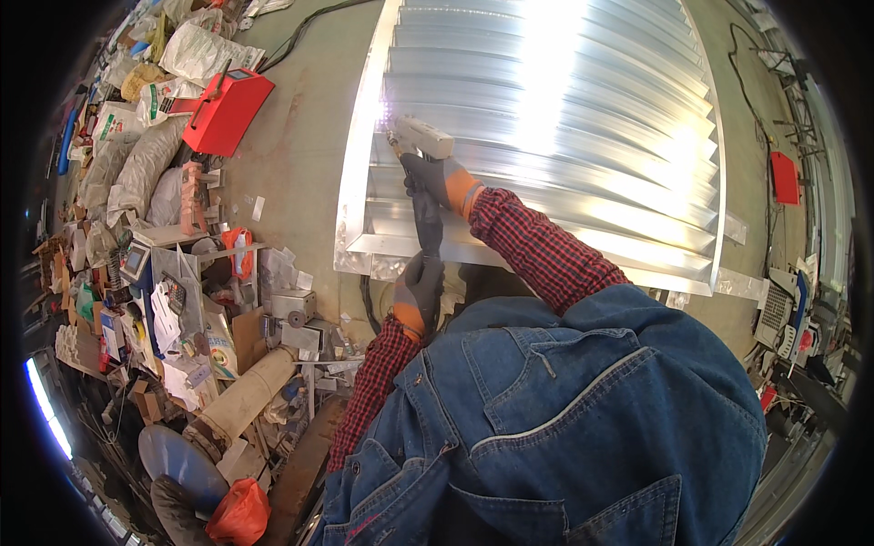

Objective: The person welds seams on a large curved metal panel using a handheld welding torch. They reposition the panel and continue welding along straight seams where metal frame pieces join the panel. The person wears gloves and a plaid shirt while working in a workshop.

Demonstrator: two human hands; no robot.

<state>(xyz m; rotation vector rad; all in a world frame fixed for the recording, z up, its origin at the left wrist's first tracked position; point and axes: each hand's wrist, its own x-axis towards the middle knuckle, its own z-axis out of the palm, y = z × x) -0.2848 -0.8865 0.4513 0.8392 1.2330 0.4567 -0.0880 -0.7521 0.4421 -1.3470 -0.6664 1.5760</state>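
Observation:
A pale, boxy welding gun point(426, 136) is gripped in my right hand point(444, 185), which wears a dark grey and orange glove. Its nozzle points at the left side of a silver metal louvre panel point(350, 196), and a small purplish-white glow shows by the tip. From the gun's handle a thick dark cable point(428, 232) runs down toward me. My left hand point(420, 289), gloved alike, is closed around that cable near the panel's lower left corner. Slanted slats point(464, 155) cross the panel, with strong glare on them.
A red box-shaped machine point(228, 111) stands on the floor at the left, beside plastic-wrapped bundles point(150, 164). Cluttered shelves point(196, 255), a cardboard tube point(246, 396) and a red bag point(239, 511) fill the lower left. At far right are a red plate point(785, 178) and a grey crate point(774, 308).

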